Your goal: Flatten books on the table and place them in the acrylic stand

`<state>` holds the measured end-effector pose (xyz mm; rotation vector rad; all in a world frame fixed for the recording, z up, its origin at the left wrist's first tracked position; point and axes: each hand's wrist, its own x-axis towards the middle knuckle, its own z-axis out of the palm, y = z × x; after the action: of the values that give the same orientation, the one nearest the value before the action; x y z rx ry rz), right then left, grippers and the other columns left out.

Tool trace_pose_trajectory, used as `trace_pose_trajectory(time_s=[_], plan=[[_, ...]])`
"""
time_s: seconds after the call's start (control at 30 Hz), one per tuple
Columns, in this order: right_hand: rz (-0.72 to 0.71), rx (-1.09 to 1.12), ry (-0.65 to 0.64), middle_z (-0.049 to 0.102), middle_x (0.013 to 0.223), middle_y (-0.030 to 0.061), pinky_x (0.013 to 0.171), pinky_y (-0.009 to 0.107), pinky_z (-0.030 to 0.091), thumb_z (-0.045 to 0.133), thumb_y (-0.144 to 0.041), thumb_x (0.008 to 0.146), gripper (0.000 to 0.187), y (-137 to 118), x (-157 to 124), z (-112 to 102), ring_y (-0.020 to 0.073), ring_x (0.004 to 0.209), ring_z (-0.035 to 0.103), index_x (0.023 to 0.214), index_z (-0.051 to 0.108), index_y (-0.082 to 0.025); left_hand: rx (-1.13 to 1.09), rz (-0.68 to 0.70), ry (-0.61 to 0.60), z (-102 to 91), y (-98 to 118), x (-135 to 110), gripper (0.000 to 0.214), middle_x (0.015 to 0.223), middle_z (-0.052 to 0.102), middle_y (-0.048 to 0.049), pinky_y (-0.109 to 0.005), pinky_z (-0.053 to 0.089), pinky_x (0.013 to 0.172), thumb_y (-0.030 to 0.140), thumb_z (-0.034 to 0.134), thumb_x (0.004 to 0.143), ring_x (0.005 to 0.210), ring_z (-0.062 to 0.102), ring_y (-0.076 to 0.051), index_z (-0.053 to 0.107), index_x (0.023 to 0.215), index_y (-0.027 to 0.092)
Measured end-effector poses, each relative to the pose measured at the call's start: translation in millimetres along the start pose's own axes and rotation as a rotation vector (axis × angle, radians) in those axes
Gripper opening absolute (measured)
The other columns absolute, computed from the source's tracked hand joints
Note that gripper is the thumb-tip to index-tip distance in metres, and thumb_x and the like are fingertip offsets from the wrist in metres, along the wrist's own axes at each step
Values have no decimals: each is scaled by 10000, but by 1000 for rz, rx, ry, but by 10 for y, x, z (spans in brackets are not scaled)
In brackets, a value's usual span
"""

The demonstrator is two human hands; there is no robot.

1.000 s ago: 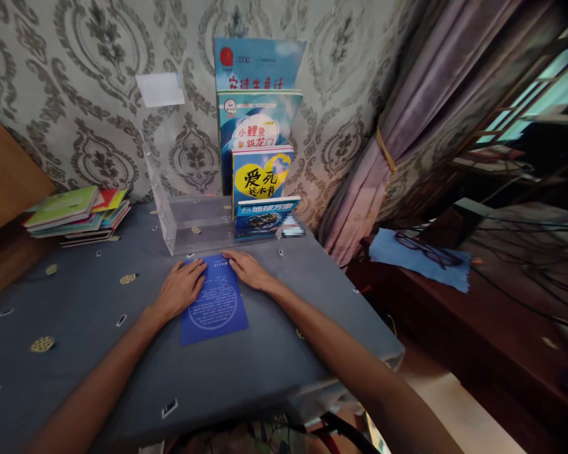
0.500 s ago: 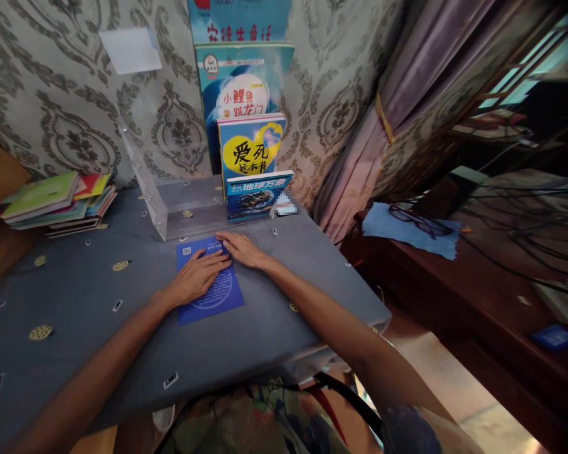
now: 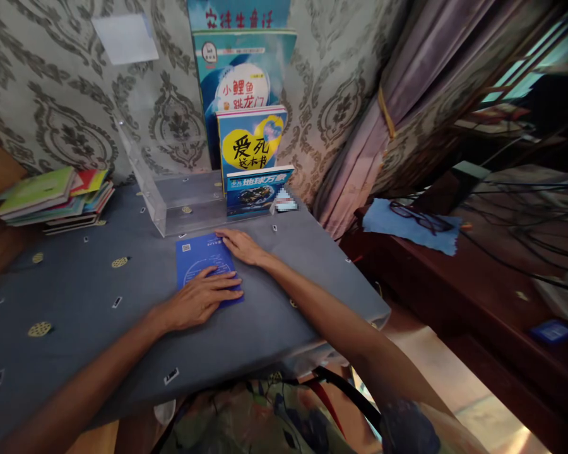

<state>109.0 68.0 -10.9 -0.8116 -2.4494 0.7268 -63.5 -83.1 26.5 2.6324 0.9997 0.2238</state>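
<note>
A blue booklet (image 3: 199,253) with a QR code and white print lies flat on the grey patterned tablecloth (image 3: 246,340). My left hand (image 3: 203,299) rests palm down over its near part, fingers stretched out and slightly spread. At the booklet's far right corner lies my right hand (image 3: 239,246), its fingertips touching the edge and its fingers extended. Just behind the booklet stands a clear acrylic rack (image 3: 158,214). Several upright books fill the rack's right side, among them a small blue book (image 3: 253,195) in front and a yellow-and-blue book (image 3: 250,142) behind it.
At the far left sits a stack of thin books (image 3: 52,198). To the right, a dark red desk (image 3: 407,277) holds a blue cloth (image 3: 388,224) with eyeglasses (image 3: 421,219) on it, plus tangled cables. A tied curtain (image 3: 360,145) hangs behind the table's right corner.
My left hand has slid toward me across the booklet, from its upper middle to its near part. The right hand stays at the far right corner.
</note>
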Motion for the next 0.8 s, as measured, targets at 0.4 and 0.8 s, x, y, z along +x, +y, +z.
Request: trace_pose_trajectory(time_s=[0.4, 0.8], plan=[[10, -107, -4, 591, 1411, 128, 1137, 443, 374, 393, -210, 1005, 423, -92, -46, -1, 233, 1310, 542, 1408, 512, -158, 182, -352, 317, -132, -817, -150, 408, 1376, 632, -86, -498, 407, 1118, 233, 379, 966, 1276, 579, -238, 632, 1286, 215], [-191, -245, -83, 620, 1367, 127, 1166, 480, 335, 463, -128, 959, 380, -565, 214, 348, 249, 1370, 484, 1316, 586, -170, 98, -479, 481, -150, -1107, -296, 535, 1285, 690, -91, -436, 454, 1077, 158, 336, 912, 1210, 622, -217, 465, 1430, 164]])
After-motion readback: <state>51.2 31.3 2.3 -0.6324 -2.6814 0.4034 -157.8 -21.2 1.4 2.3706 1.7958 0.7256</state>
